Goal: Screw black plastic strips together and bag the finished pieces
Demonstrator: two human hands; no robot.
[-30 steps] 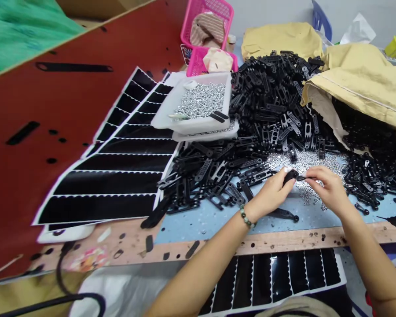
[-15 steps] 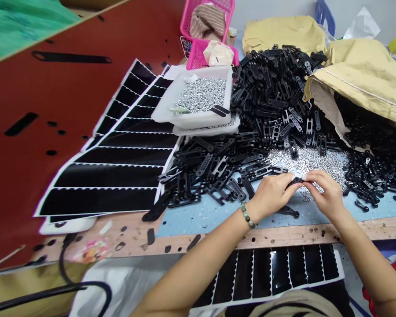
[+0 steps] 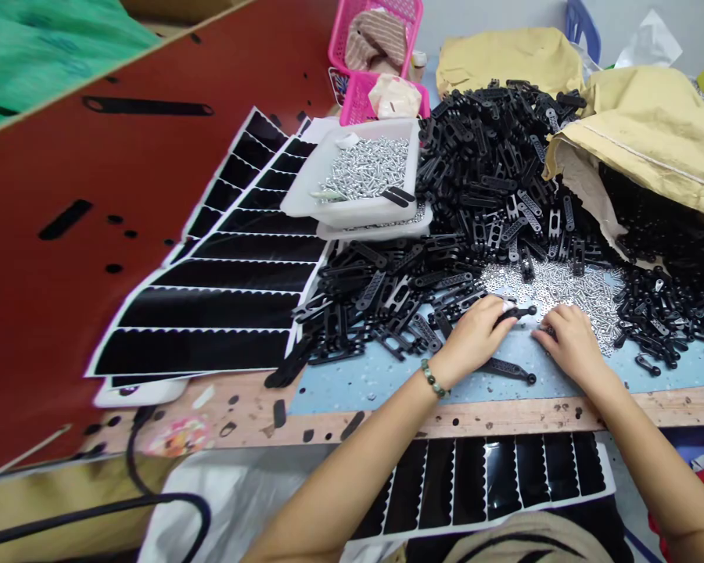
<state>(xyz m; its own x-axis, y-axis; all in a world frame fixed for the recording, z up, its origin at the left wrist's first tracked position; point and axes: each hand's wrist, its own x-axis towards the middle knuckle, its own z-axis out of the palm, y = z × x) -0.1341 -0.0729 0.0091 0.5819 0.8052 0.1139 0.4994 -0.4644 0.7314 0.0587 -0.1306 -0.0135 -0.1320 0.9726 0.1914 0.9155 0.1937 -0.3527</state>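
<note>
Part [image 3: 523, 311] pinched in the left hand [image 3: 475, 330], jutting toward three o'clock, looks light and stiff, best held mid-length; I cannot tell whether the right hand [image 3: 573, 344], at its four o'clock, holds anything.

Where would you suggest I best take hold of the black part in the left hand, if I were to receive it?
I'd pinch the black part by its slim free end, just short of the rounded tip, coming from the right. The left hand covers the other end, while this one juts out beyond its fingers, uncovered and facing the right hand.
</note>
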